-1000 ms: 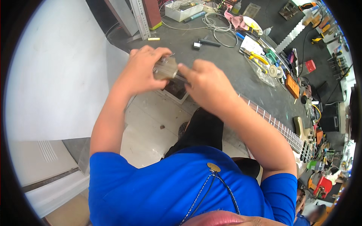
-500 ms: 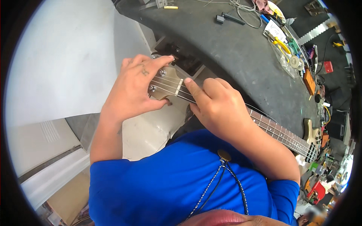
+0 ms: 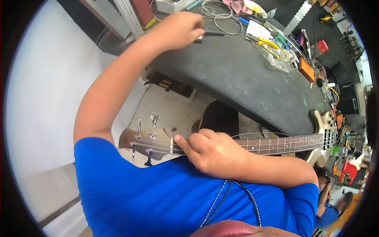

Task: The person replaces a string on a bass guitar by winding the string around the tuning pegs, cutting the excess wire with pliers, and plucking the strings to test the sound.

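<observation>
The bare left hand (image 3: 177,31) hides its own grasp, leaving any hold untellable, while the bare right hand (image 3: 215,153) covers part of the brown wooden fretted neck (image 3: 276,145), and the top edge crops a white rectangular box (image 3: 170,6).

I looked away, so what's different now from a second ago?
The left bare hand let go of the gold-brown guitar headstock and moved forward over the dark grey workbench; whether it holds anything is hidden. The headstock swung back toward the person's blue shirt. The right bare hand stayed on the brown fretted neck, beside the pale nut.
</observation>
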The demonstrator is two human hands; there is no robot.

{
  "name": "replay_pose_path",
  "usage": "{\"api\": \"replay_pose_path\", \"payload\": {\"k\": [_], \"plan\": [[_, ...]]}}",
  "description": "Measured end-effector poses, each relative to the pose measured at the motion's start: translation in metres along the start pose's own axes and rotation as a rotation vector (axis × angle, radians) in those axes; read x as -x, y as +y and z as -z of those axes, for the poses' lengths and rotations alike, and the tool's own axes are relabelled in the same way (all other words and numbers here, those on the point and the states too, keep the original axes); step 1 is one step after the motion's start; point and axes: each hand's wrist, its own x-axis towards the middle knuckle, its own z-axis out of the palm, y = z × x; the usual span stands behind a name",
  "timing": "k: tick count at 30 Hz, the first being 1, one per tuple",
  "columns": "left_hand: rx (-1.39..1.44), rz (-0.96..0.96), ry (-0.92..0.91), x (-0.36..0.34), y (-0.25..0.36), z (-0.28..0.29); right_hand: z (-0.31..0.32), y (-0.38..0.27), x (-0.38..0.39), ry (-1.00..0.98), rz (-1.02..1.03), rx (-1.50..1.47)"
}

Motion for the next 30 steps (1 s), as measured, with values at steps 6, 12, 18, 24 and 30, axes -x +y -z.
{"api": "replay_pose_path", "payload": {"k": [6,12,18,24,30], "plan": [[-0.463,-0.039,-0.217,-0.070,-0.008,-0.069,-0.006,-0.003,0.001,0.029,0.037,-0.077],[0.270,0.204,0.098,-0.003,0.036,0.050,0.008,0.002,-0.001,-0.026,0.068,-0.020],[0.949,0.498,-0.220,0.160,0.041,0.050,0.001,0.005,0.000,-0.041,0.075,-0.028],[1.216,0.562,-0.118,0.232,0.019,0.016,0.004,-0.002,0.008,-0.062,0.084,-0.056],[1.289,0.492,-0.201,0.239,0.005,0.005,0.003,-0.011,0.010,-0.054,0.076,-0.070]]}}
